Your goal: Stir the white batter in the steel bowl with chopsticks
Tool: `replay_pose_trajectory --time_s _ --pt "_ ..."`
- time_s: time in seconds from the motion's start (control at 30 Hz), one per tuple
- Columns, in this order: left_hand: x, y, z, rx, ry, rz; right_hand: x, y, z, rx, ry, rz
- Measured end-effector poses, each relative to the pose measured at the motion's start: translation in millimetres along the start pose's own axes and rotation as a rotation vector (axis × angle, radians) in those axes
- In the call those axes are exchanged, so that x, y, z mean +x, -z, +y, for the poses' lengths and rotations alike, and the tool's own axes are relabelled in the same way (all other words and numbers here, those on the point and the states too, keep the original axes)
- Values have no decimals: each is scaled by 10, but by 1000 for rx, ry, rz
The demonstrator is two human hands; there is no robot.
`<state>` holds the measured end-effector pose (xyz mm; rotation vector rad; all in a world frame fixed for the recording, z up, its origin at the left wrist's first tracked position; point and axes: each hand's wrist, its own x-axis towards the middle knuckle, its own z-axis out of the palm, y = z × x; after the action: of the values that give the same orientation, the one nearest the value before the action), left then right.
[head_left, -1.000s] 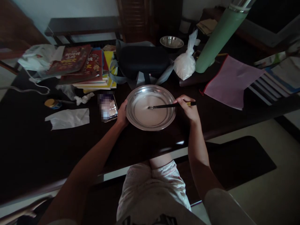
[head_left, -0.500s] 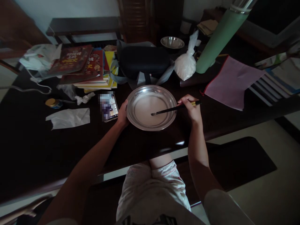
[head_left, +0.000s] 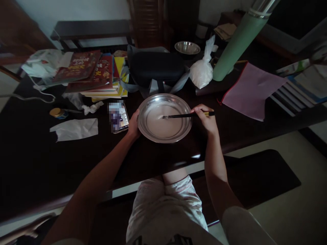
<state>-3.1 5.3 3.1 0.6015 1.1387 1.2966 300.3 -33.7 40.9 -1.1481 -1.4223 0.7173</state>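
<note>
A shallow steel plate [head_left: 165, 136] holding a pale, milky liquid sits on the dark table near its front edge. My left hand [head_left: 133, 125] grips the plate's left rim. My right hand [head_left: 207, 119] is closed on a pair of dark chopsticks [head_left: 182, 115] that reach left into the liquid, tips near the plate's middle. A phone [head_left: 118, 116] lies just left of my left hand.
Behind the plate lie a black case [head_left: 155, 66], a knotted bag of white powder [head_left: 201, 72], a small steel bowl [head_left: 187, 47] and a green flask [head_left: 236, 44]. Stacked books [head_left: 89, 73] and tissue [head_left: 75, 128] lie left; a pink pouch [head_left: 251, 90] and more books lie right.
The chopstick tips swung down and right in the liquid, then back up to the left of the middle. My left hand kept its hold on the rim.
</note>
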Motion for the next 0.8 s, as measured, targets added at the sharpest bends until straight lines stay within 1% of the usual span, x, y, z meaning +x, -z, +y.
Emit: replay_pose_trajectory --time_s 0.07,0.1,0.2,0.27,0.33,0.4,0.47,0.53,0.57,0.7,0.73,0.8 --pt "-6 -3 3 1 10 7 -2 8 9 13 -15 60" --pt "-10 -4 6 1 14 11 -4 11 12 16 -27 61" --pt "-19 -7 16 3 15 19 -7 6 7 4 -34 -34" --pt "-20 -7 20 -2 13 21 -5 2 -2 -10 -12 -48" --pt "-17 -5 21 -7 15 16 -4 4 -7 -18 -9 16" --pt "-12 -1 21 -5 17 10 -4 7 -8 -11 -36 72" --pt "-11 1 23 -4 16 7 -5 5 -6 6 -59 42" --pt "-20 -3 31 -4 14 0 -5 4 -2 7 -54 -22" --pt "-27 -8 37 -4 15 -4 -5 6 0 0 -44 -35" --pt "-57 -35 62 -8 24 -4 -8 31 5 2 -39 62" --pt "-61 -38 67 -7 25 -2 -9 35 3 14 -52 67" --pt "-62 -39 70 -4 25 -3 -8 33 -3 27 -69 24"
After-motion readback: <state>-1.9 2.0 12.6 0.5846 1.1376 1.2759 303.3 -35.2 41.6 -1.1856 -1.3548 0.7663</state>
